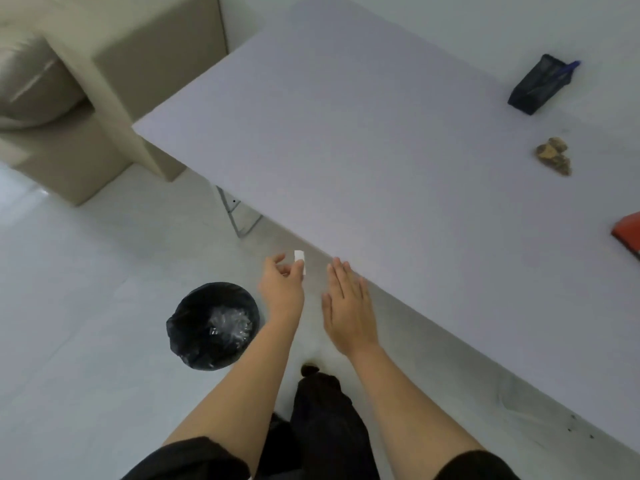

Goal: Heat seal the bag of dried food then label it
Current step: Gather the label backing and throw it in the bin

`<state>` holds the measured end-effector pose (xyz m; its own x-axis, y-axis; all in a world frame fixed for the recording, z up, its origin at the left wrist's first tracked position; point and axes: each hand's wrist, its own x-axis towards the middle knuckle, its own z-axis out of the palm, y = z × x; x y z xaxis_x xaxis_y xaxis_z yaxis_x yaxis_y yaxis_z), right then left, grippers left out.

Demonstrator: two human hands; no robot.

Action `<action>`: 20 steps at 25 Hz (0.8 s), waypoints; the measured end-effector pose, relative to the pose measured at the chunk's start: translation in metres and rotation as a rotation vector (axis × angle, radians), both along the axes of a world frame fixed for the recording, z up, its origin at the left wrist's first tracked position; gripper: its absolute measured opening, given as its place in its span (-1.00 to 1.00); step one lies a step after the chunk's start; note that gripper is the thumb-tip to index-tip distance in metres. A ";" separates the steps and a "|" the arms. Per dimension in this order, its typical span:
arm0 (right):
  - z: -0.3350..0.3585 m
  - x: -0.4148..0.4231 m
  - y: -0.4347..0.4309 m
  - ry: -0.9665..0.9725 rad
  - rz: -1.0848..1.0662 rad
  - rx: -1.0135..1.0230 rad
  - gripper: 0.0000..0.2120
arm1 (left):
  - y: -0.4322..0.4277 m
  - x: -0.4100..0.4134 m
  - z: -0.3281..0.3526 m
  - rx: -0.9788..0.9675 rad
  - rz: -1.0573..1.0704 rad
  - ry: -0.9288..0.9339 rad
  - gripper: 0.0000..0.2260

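Observation:
My left hand [281, 285] pinches a small white slip of paper [300, 259] between its fingertips, out over the floor just past the table's near edge. My right hand [348, 306] is flat with fingers apart and holds nothing, its fingertips at the table edge. A clear bag of brown dried food [553, 155] lies on the grey table [346, 133] at the far right. At the right frame edge shows a corner of a red device [628, 233], mostly cut off.
A black mesh pen holder [538, 84] with a blue pen lies at the table's back right. On the floor left of my hands stands a bin [213, 325] lined with a black bag. A beige sofa [69, 81] fills the upper left.

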<state>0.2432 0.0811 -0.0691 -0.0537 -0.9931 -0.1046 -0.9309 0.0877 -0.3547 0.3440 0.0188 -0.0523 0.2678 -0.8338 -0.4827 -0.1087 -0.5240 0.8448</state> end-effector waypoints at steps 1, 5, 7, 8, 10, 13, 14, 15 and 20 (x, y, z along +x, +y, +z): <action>-0.005 0.015 -0.005 -0.020 0.064 0.026 -0.42 | 0.000 0.021 -0.006 0.014 0.028 -0.031 -0.77; -0.045 0.072 -0.035 -0.079 0.251 0.162 -0.48 | 0.002 0.101 -0.049 0.038 0.117 -0.110 -0.85; -0.088 0.098 -0.051 -0.079 0.312 0.222 -0.49 | 0.001 0.139 -0.091 0.062 0.107 -0.139 -0.86; -0.114 0.110 -0.058 -0.071 0.326 0.256 -0.49 | 0.000 0.157 -0.118 0.078 0.081 -0.159 -0.86; -0.172 0.128 -0.072 -0.058 0.301 0.336 -0.51 | 0.002 0.186 -0.181 0.126 -0.012 -0.216 -0.89; -0.260 0.145 -0.082 -0.048 0.236 0.353 -0.62 | 0.011 0.211 -0.278 0.193 -0.137 -0.332 -0.87; -0.286 0.146 -0.082 -0.028 0.222 0.354 -0.64 | 0.014 0.214 -0.304 0.208 -0.144 -0.365 -0.87; -0.315 0.147 -0.082 -0.003 0.213 0.355 -0.63 | 0.016 0.218 -0.334 0.216 -0.145 -0.393 -0.88; -0.426 0.142 -0.093 0.054 0.151 0.383 -0.41 | 0.017 0.231 -0.452 0.263 -0.252 -0.460 -0.73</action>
